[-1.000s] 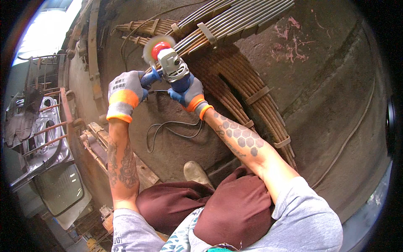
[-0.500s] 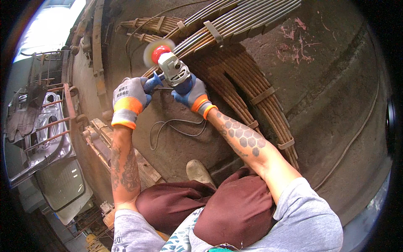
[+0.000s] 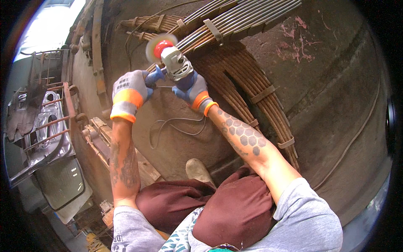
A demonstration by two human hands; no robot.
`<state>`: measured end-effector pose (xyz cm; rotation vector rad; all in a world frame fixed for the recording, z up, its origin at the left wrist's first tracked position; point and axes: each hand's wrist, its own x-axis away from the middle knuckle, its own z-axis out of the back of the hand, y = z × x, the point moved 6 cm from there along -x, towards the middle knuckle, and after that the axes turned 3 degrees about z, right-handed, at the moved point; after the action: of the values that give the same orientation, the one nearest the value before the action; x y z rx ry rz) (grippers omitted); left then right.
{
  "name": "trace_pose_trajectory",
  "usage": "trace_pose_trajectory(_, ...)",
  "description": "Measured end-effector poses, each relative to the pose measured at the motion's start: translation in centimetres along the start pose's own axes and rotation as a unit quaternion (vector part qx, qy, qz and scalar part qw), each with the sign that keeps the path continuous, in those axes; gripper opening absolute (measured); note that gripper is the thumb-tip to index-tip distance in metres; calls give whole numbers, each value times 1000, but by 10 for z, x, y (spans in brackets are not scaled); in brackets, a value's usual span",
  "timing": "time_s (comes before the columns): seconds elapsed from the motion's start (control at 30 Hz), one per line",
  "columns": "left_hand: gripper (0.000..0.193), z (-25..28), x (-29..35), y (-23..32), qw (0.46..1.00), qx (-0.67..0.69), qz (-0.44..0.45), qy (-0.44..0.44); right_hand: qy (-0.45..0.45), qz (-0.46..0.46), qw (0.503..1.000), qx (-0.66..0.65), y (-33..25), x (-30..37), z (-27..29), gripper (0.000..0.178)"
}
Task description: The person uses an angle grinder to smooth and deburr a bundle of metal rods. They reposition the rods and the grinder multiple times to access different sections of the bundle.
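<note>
My left hand (image 3: pixel 129 84), in a grey glove with an orange cuff, is closed round the blue side handle (image 3: pixel 155 76) of an angle grinder (image 3: pixel 176 65). Around the grinder's dark blue body my right hand (image 3: pixel 195 90) is wrapped, gloved the same way. A blurred disc (image 3: pixel 152 49) with a red centre sits at the tool's head and looks to be spinning. It is over the left part of a stack of leaf springs (image 3: pixel 239 24), whose upper stretch is shiny grey and lower left stretch rusty brown. Whether disc and steel touch, I cannot tell.
Rusty leaf springs (image 3: pixel 256 90) lie right of the grinder, and another rusty bundle (image 3: pixel 145 22) is behind it. A grey cable (image 3: pixel 176 128) loops on the floor below my hands. Wooden beams (image 3: pixel 147 170) and a metal rack (image 3: pixel 69 101) stand at left.
The grinder has shifted slightly right and up along the leaf springs. Both hands keep their hold on it, and the left wrist has moved up a little.
</note>
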<state>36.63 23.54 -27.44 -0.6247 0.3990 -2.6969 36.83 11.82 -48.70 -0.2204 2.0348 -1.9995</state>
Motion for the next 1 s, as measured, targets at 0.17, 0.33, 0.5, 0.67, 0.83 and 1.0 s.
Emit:
trace_pose_trajectory(0.17,34,14,-26,14,999,-11,-26,-29,23,-71,984,-162,20,-9,4,67)
trace_pose_trajectory(0.33,34,8,-29,21,999,-15,-21,-20,26,-55,993,-96,14,-7,18,65)
trace_pose_trajectory(0.5,35,26,-26,17,999,-27,-23,-27,45,-19,993,-111,-2,-12,7,64)
trace_pose_trajectory(0.67,34,22,-40,27,999,-22,-34,-19,48,-82,986,-140,0,-13,24,63)
trace_pose_trajectory(0.83,33,26,-56,19,999,-9,-50,-11,28,-117,978,-168,5,-24,13,58)
trace_pose_trajectory(1.0,36,38,-56,28,998,-38,-51,11,95,-102,971,-195,-1,-18,12,45)
